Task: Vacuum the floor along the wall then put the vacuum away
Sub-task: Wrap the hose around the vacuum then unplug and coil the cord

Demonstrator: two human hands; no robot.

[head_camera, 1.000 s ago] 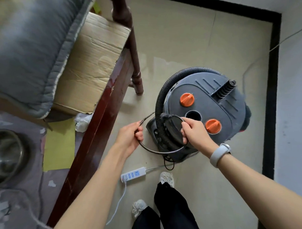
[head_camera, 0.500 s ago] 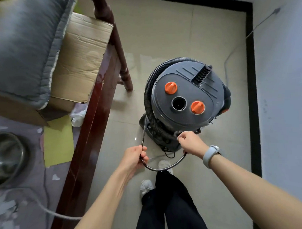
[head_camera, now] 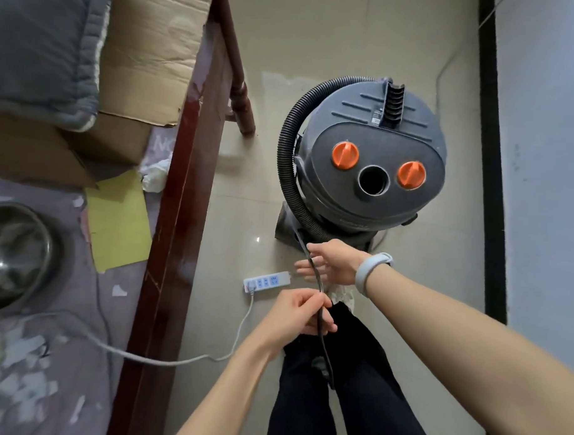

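A grey canister vacuum [head_camera: 372, 168] with two orange knobs stands on the tiled floor near the right wall. Its ribbed black hose [head_camera: 285, 158] curves round its left side. A thin black power cord [head_camera: 314, 271] runs from the vacuum's base down toward me. My left hand [head_camera: 302, 314] pinches this cord just above my legs. My right hand [head_camera: 333, 263], with a pale wristband, is in front of the vacuum's base with fingers stretched out to the left, the cord passing across it.
A white power strip [head_camera: 266, 281] with its pale cable lies on the floor left of my hands. A dark red bed frame [head_camera: 181, 201] borders the left, with cardboard [head_camera: 143, 56], a grey cushion [head_camera: 36, 53] and a metal bowl [head_camera: 13, 253]. The black skirting [head_camera: 491, 177] runs along the right wall.
The cord loop held between both hands has been drawn out straight. My right hand has let go and opened its fingers; my left hand has pulled the cord nearer to me.
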